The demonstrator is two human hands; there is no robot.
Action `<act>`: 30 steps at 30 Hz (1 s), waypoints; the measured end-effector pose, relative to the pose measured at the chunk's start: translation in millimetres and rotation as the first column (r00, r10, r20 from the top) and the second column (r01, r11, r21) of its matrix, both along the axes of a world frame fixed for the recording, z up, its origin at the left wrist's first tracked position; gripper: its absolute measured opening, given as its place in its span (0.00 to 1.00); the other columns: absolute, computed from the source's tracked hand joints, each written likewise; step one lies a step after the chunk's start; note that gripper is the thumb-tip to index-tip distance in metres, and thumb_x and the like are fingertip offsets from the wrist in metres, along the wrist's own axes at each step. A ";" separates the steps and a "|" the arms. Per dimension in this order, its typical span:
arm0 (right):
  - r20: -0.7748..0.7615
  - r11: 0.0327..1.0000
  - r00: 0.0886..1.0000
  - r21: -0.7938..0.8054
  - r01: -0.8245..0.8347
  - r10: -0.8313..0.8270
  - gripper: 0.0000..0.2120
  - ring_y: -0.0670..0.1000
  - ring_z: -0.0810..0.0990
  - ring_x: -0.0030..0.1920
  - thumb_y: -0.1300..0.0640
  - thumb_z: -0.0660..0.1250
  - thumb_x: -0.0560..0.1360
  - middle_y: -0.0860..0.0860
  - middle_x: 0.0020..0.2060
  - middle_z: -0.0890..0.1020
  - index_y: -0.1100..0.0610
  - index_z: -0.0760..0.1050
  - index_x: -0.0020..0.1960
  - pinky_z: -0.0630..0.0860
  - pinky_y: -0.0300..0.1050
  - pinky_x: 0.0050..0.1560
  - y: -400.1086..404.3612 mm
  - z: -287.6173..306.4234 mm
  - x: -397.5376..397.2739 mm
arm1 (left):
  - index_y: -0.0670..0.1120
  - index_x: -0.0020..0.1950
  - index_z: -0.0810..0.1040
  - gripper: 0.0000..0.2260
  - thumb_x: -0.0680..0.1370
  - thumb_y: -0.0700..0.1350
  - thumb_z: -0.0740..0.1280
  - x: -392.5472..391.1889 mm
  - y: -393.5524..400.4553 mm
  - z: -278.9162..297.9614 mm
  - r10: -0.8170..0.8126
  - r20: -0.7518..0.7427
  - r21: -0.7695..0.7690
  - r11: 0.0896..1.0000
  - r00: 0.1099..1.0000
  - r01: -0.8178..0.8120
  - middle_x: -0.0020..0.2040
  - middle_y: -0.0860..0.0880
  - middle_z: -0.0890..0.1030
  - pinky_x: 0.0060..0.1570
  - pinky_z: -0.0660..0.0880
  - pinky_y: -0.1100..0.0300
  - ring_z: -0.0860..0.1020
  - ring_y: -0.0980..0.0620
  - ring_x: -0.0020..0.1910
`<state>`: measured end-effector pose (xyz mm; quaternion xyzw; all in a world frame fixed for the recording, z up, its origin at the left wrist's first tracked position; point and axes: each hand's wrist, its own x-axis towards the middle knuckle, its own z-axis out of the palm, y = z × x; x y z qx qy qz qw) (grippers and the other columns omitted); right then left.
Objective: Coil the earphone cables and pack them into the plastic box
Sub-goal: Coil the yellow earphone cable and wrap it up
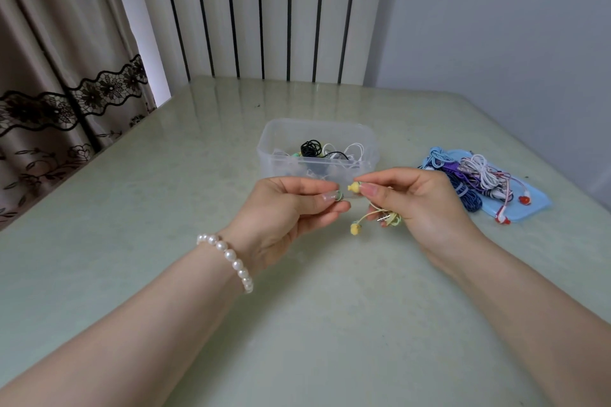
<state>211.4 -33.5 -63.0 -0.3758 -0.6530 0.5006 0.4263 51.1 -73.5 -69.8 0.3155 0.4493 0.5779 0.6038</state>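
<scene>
My right hand (416, 198) holds a coiled pale yellow-green earphone cable (385, 216), pinching one yellow earbud between thumb and forefinger. A second yellow earbud (355, 229) and the metal plug dangle below that hand. My left hand (291, 208) pinches a small green piece at its fingertips, close to the right hand's earbud. Behind both hands stands the clear plastic box (281, 155), holding black, white and green coiled earphones. A pile of blue, purple, white and red earphones (476, 175) lies to the right.
The pile rests on a light blue mat (535, 205) on the pale green glossy table (165, 192). A curtain hangs at the left, a wall rises at the back and right. A pearl bracelet circles my left wrist.
</scene>
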 end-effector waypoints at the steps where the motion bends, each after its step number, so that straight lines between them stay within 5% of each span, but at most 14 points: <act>1: 0.000 1.000 1.000 0.009 -0.006 0.006 0.05 0.45 0.76 0.26 0.64 0.69 0.69 0.46 0.24 0.79 0.55 0.81 0.40 0.71 0.36 0.28 -0.3 0.6 -0.2 | 0.35 0.42 0.78 0.05 0.71 0.28 0.65 0.4 -0.5 -0.6 0.008 -0.007 -0.003 1.000 1.000 -0.008 0.35 0.43 0.83 0.36 0.80 0.63 0.83 0.49 0.35; 30: 0.141 0.998 0.988 0.047 0.051 -0.057 0.06 0.47 0.78 0.21 0.66 0.69 0.70 0.45 0.25 0.81 0.56 0.79 0.38 0.70 0.34 0.22 -0.9 -4.8 -2.5 | 0.34 0.43 0.78 0.05 0.72 0.27 0.64 9.2 -3.7 -2.7 0.031 -0.062 0.035 0.999 0.998 -0.029 0.34 0.42 0.83 0.39 0.80 0.63 0.83 0.50 0.34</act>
